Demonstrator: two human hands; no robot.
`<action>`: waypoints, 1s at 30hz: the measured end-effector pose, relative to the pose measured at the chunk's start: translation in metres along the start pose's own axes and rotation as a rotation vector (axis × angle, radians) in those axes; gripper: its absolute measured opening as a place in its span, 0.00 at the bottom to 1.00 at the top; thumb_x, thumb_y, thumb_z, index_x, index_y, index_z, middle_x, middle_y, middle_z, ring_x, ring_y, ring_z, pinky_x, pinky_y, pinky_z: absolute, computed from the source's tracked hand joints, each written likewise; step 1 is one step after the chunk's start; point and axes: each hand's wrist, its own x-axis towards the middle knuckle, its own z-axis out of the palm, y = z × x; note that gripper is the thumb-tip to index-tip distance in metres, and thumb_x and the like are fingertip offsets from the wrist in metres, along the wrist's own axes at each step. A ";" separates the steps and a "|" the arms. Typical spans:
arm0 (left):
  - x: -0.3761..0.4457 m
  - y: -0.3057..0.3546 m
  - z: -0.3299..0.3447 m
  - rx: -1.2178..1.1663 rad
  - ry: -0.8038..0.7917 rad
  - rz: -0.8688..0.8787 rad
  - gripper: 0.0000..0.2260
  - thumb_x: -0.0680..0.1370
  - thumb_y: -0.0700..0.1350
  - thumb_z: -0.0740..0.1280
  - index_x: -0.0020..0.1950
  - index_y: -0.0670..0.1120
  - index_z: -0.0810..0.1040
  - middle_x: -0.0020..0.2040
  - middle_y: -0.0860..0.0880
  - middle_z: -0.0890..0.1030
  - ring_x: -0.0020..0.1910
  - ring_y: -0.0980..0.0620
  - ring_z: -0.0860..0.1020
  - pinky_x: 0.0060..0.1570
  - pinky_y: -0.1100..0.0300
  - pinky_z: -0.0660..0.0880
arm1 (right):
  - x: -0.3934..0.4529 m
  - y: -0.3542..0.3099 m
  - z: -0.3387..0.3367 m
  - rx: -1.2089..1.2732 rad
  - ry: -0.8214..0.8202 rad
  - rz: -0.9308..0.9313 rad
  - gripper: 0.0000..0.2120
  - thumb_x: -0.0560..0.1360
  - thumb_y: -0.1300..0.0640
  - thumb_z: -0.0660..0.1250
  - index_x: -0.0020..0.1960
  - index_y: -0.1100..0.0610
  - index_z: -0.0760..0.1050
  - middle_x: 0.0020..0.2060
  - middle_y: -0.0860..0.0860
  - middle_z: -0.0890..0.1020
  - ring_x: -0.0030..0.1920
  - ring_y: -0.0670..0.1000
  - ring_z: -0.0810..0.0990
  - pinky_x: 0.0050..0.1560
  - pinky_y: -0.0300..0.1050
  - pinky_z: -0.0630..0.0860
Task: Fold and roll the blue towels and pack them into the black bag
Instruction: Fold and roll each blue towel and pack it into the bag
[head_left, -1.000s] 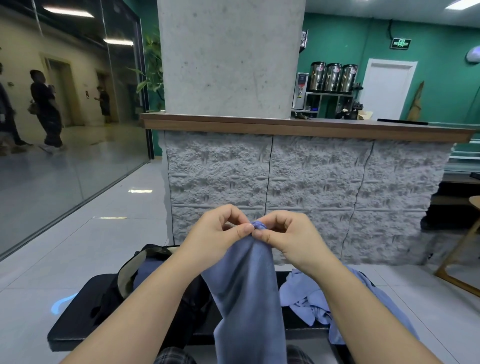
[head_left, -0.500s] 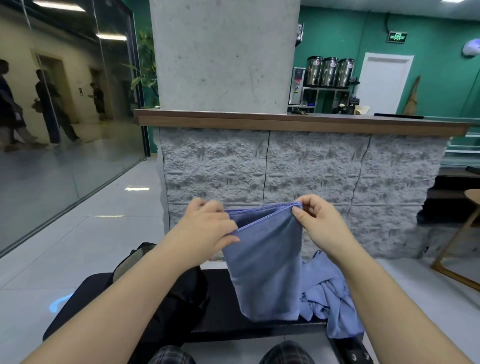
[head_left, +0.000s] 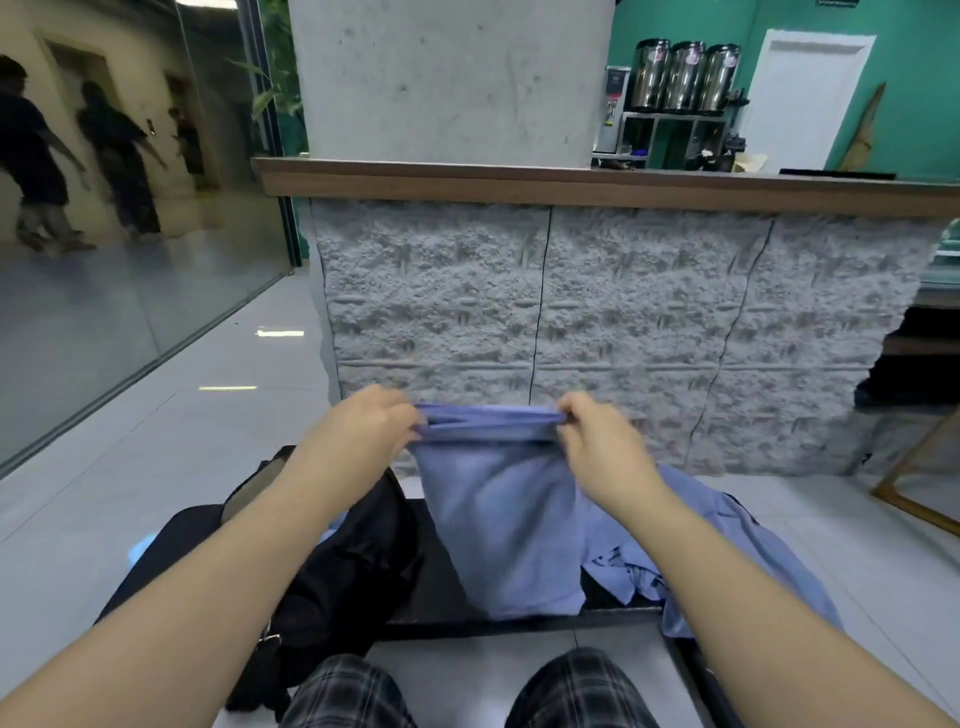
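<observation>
Blue towel (head_left: 501, 525), black bag (head_left: 337, 566), plaid trousers (head_left: 576, 691)

A grey stone-faced counter (head_left: 571, 332) with a wooden top (head_left: 571, 189) is standing ahead, and a concrete pillar (head_left: 447, 78) is rising from it. Three steel urns (head_left: 685, 75) are sitting on a shelf against a green wall (head_left: 914, 78), beside a white door (head_left: 810, 98). At left, a glass wall (head_left: 130, 208) is showing blurred walking figures (head_left: 114, 156). A black bench (head_left: 426, 571) is sitting on the pale tiled floor (head_left: 156, 467). Plaid-clad knees (head_left: 576, 686) are showing at the bottom edge.
</observation>
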 end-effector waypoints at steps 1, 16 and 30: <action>-0.005 0.002 0.009 -0.006 -0.176 -0.039 0.06 0.75 0.41 0.68 0.49 0.41 0.82 0.46 0.45 0.81 0.49 0.45 0.77 0.47 0.61 0.67 | -0.001 0.007 0.011 -0.053 -0.126 0.040 0.04 0.80 0.56 0.56 0.52 0.51 0.69 0.46 0.53 0.78 0.45 0.56 0.74 0.42 0.48 0.68; -0.044 -0.011 0.073 -0.558 -0.157 -0.383 0.11 0.72 0.39 0.73 0.51 0.48 0.77 0.46 0.59 0.70 0.45 0.60 0.73 0.47 0.72 0.67 | 0.002 0.038 0.065 0.295 -0.361 0.216 0.03 0.81 0.56 0.56 0.50 0.53 0.68 0.33 0.46 0.71 0.30 0.45 0.66 0.33 0.39 0.63; -0.038 -0.029 0.180 -0.786 -0.439 -0.720 0.06 0.71 0.44 0.74 0.40 0.53 0.79 0.33 0.56 0.78 0.26 0.66 0.72 0.30 0.71 0.67 | 0.035 0.102 0.165 0.331 -0.342 0.490 0.05 0.78 0.61 0.58 0.44 0.54 0.69 0.29 0.49 0.72 0.31 0.48 0.68 0.35 0.42 0.67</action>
